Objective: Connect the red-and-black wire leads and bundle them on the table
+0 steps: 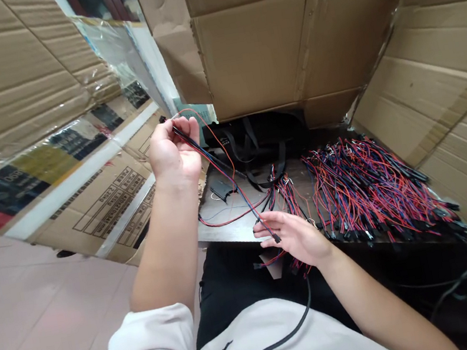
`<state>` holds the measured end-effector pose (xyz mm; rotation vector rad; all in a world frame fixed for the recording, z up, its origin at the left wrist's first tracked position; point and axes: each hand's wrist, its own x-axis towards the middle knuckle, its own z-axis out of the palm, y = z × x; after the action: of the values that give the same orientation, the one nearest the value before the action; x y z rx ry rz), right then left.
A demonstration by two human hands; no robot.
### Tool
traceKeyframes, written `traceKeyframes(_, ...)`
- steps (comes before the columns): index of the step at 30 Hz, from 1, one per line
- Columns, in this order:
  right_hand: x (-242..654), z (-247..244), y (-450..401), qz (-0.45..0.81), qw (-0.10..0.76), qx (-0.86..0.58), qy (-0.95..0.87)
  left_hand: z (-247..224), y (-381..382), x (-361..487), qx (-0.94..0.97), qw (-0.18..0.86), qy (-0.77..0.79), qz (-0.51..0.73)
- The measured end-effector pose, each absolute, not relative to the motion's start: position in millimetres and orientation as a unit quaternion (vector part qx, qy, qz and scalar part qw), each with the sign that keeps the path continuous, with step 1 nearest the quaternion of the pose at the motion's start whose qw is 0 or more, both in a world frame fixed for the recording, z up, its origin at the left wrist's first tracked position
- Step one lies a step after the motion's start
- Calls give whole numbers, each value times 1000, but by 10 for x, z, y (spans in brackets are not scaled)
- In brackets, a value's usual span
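A wire harness [239,185] with red and dark blue strands slants down between my hands. My left hand [178,151], raised on the left with curled fingers, is closed around its upper end, where a black sleeve and a small black connector show. One orange-red strand loops out to the right of that hand. At the lower end, a black plug [276,238] lies across the fingers of my right hand [291,237]. These fingers are stretched out, palm turned up, and are not wrapped round the wires.
A big pile of similar harnesses [374,187] covers the right of the table [224,224]. A smaller bunch [288,195] hangs over the front edge near my right hand. Behind are a black bag [271,133] and cardboard walls [253,52]. A black cable [262,349] crosses my shirt.
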<state>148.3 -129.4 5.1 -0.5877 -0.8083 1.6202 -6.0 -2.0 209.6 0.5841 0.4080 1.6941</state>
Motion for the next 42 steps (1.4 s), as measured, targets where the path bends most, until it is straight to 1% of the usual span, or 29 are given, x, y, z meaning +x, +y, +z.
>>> traceKeyframes(4,1467,41,-1124,644,619,-309,-326,2146,-62,-45,253,623,176,719)
traceKeyframes(5,1445,36,-1085,637,615,-329,-328,2161,-75,-41,253,627,175,716)
traceKeyframes(9,1267,19,-984,637,544,-373,-401,2214,-129,-17,246,656,165,694)
traceKeyframes(12,1127,-2,-937,632,523,-358,-447,2230,-152,-5,243,676,159,677)
traceKeyframes(16,1121,-6,-927,636,520,-333,-463,2223,-148,-26,237,692,158,663)
traceKeyframes(21,1256,76,-1032,681,537,-301,-396,2211,-135,-58,222,709,151,652)
traceKeyframes(25,1216,102,-1031,668,555,-332,-367,2203,-166,-10,219,725,151,635)
traceKeyframes(28,1152,125,-995,647,546,-344,-405,2191,-207,48,226,729,167,624)
traceKeyframes(33,1163,174,-1036,586,492,-368,-528,2169,-238,95,244,729,172,616)
traceKeyframes(36,1323,165,-1159,564,494,-363,-554,2130,-184,68,253,736,169,604)
traceKeyframes(39,1566,160,-1337,603,521,-327,-507,2014,-53,48,266,742,189,586)
traceKeyframes(42,1706,153,-1488,722,493,-240,-423,1793,132,103,272,744,235,564)
